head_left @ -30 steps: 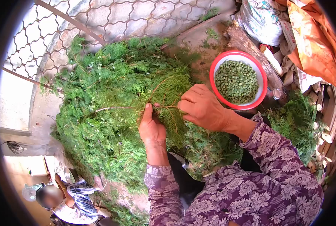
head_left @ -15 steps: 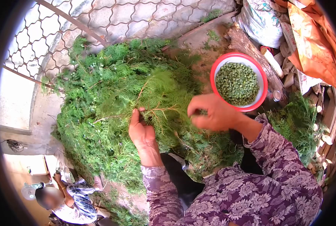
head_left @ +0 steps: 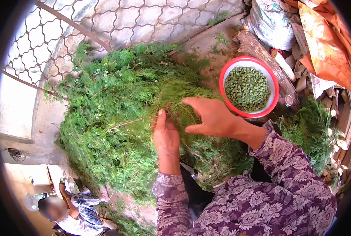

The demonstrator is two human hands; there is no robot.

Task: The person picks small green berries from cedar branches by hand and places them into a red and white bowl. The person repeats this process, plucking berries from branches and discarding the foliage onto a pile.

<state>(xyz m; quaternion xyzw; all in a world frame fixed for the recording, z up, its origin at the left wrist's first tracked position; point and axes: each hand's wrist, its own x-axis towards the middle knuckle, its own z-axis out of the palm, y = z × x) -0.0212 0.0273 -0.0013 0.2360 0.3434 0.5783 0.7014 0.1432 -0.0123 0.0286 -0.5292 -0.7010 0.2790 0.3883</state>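
My left hand (head_left: 166, 133) is closed round the stem of a feathery green conifer branch (head_left: 130, 122), its thumb on top. The branch's cut end points left and its fronds spread toward the right. Beside those fronds is my right hand (head_left: 213, 117), thumb and fingers apart, with nothing visible between them. A large heap of similar green branches (head_left: 108, 102) lies under both hands. To the right of the heap stands a white basin with a red rim (head_left: 275, 92), holding many small round green cones (head_left: 247, 88).
Wire mesh fencing (head_left: 144, 17) runs along the top. A log (head_left: 262, 45), a white sack (head_left: 275, 27) and orange sheeting (head_left: 333, 43) lie at upper right. Split firewood (head_left: 350, 126) is stacked at the right edge. Another person (head_left: 79, 208) sits at lower left.
My left hand has moved right with the branch, bringing it closer to my right hand. My right hand's fingers have spread from a curled pose and reached left to the fronds.
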